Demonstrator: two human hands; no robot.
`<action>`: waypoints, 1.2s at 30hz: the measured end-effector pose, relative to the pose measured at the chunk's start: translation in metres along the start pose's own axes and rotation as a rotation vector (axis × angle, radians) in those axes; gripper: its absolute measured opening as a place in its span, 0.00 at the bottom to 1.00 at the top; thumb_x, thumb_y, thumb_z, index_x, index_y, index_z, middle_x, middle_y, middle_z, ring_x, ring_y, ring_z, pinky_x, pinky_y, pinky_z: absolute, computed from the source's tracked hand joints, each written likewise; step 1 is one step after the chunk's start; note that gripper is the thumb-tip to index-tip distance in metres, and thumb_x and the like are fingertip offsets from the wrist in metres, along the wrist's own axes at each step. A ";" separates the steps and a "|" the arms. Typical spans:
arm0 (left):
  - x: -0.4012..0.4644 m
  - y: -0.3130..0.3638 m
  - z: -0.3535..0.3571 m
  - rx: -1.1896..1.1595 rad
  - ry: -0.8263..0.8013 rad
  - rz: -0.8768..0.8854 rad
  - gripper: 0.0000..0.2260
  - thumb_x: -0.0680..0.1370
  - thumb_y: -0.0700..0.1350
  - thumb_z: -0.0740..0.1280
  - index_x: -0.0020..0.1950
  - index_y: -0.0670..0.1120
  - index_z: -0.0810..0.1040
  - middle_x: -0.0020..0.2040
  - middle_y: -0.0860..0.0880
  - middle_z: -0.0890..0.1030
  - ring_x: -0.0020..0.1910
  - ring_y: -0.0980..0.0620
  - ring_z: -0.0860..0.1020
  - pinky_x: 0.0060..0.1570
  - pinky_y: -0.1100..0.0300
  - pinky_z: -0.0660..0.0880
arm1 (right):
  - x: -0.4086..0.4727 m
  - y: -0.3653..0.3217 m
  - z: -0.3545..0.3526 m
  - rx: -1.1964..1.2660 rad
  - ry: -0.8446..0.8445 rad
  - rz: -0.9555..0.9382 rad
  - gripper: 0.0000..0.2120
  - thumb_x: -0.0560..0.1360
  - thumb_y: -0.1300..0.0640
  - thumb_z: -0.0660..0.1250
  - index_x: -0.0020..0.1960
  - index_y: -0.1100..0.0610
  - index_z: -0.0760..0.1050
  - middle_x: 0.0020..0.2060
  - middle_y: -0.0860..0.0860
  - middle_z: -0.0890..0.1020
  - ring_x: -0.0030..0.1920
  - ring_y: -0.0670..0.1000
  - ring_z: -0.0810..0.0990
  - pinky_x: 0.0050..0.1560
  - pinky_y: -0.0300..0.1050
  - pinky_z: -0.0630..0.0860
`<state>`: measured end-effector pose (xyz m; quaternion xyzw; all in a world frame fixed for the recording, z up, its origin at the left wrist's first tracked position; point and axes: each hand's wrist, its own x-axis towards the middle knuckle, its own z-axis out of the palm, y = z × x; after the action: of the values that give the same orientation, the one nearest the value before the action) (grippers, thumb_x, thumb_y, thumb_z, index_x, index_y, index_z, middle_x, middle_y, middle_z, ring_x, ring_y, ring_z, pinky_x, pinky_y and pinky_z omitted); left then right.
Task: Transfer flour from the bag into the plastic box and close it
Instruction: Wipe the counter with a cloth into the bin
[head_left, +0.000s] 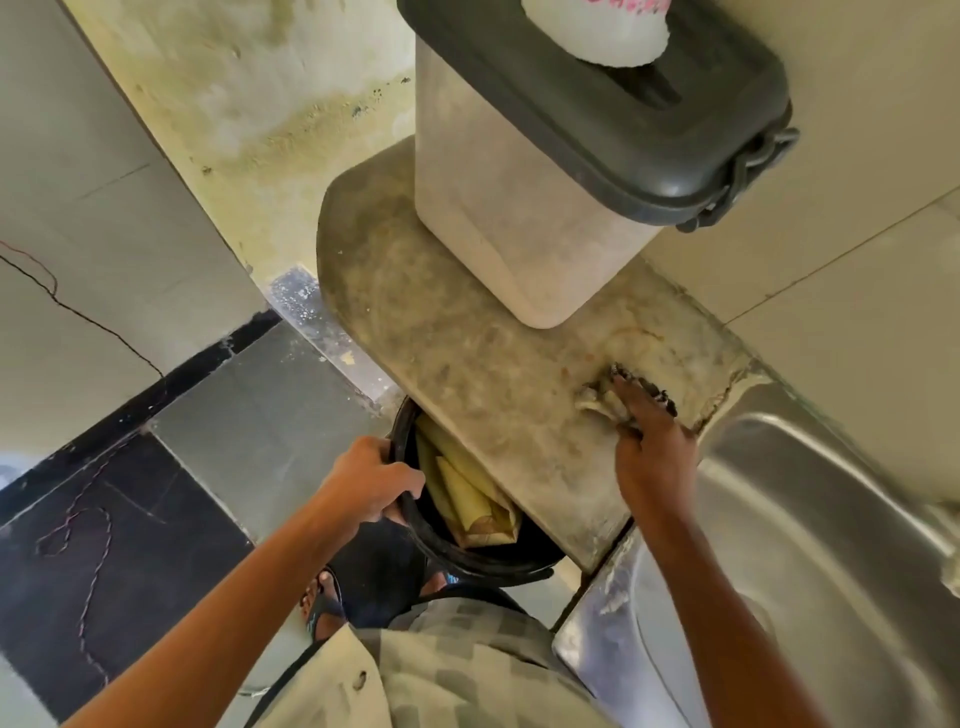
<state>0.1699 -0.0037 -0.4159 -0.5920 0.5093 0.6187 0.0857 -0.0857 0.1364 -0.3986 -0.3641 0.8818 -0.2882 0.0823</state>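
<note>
The clear plastic box (519, 208) stands on the stone counter (467, 364), dusted white, with its dark grey lid (649, 119) on and a side clasp at the right. A white object (597, 31) with pink print rests on the lid. My right hand (649, 436) presses a crumpled rag (613, 400) flat on the counter near the sink. My left hand (369, 478) grips the rim of a black bucket (467, 551) held under the counter's edge. Folded tan paper (467, 493), possibly the flour bag, lies inside the bucket.
A steel sink (805, 545) lies to the right of the counter. Tiled walls close in behind and to the left. The floor below has dark and grey tiles, with a thin string (88, 545) lying on it. My sandalled feet (322, 597) stand beneath the bucket.
</note>
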 end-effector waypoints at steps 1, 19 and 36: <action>-0.002 0.001 0.001 -0.012 -0.003 0.004 0.09 0.73 0.33 0.70 0.53 0.39 0.79 0.34 0.41 0.85 0.33 0.44 0.86 0.21 0.65 0.72 | 0.012 0.000 -0.006 0.022 0.035 0.021 0.28 0.73 0.74 0.61 0.67 0.54 0.79 0.64 0.50 0.81 0.62 0.49 0.80 0.64 0.40 0.73; -0.014 -0.005 0.012 -0.053 0.029 -0.029 0.09 0.74 0.31 0.68 0.53 0.37 0.80 0.31 0.41 0.82 0.25 0.49 0.81 0.19 0.63 0.74 | 0.028 -0.023 0.036 -0.085 -0.130 -0.283 0.26 0.73 0.67 0.59 0.67 0.55 0.80 0.71 0.50 0.76 0.76 0.54 0.68 0.73 0.50 0.68; -0.017 -0.014 0.019 -0.048 0.052 -0.015 0.07 0.74 0.31 0.69 0.51 0.38 0.80 0.33 0.40 0.82 0.24 0.49 0.79 0.20 0.67 0.68 | 0.049 -0.021 0.031 -0.129 -0.046 -0.226 0.21 0.77 0.62 0.65 0.69 0.52 0.77 0.72 0.55 0.75 0.74 0.62 0.70 0.64 0.65 0.76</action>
<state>0.1722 0.0247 -0.4136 -0.6136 0.4919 0.6144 0.0631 -0.0975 0.0772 -0.4088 -0.4722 0.8498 -0.2299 0.0462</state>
